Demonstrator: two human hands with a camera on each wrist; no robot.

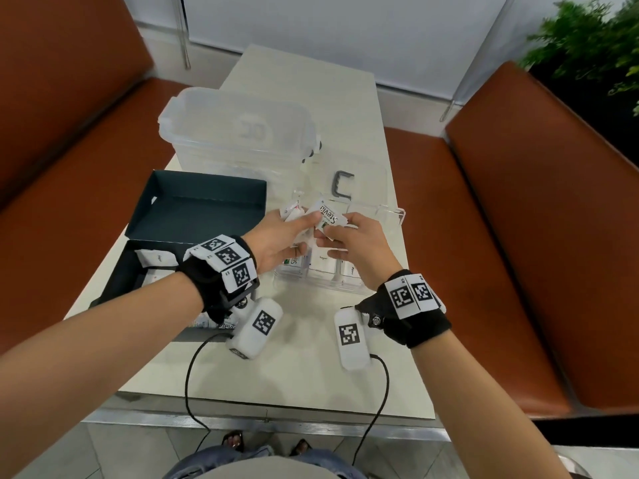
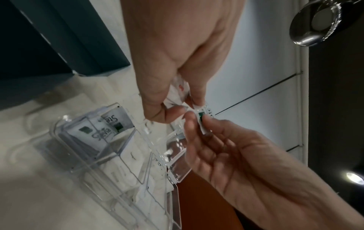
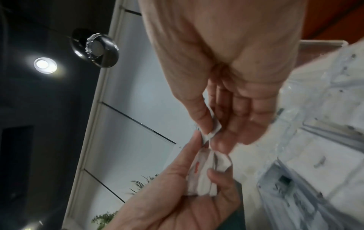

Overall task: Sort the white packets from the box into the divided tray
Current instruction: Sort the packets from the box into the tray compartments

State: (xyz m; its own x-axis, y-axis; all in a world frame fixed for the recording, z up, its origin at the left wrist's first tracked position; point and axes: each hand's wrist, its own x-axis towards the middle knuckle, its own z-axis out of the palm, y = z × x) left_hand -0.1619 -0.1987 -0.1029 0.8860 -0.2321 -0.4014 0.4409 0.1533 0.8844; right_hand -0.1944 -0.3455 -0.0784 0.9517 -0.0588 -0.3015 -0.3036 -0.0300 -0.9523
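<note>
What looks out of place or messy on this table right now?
Little stands out. The left hand grips a crumpled bunch of packets, creased rather than flat, while the right hand pinches a Stevia packet above the divided tray. A packet lies askew in the dark box.

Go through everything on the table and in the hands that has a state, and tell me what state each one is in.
Dark box: open, lid up, some packets left inside.
Tray: uncovered, near compartments hold packets.
Clear tub: lid on.
Stevia packet: lifted above the tray, pinched by both hands.
Left hand: grips a bunch of packets.
Right hand: pinches the Stevia packet's end.
</note>
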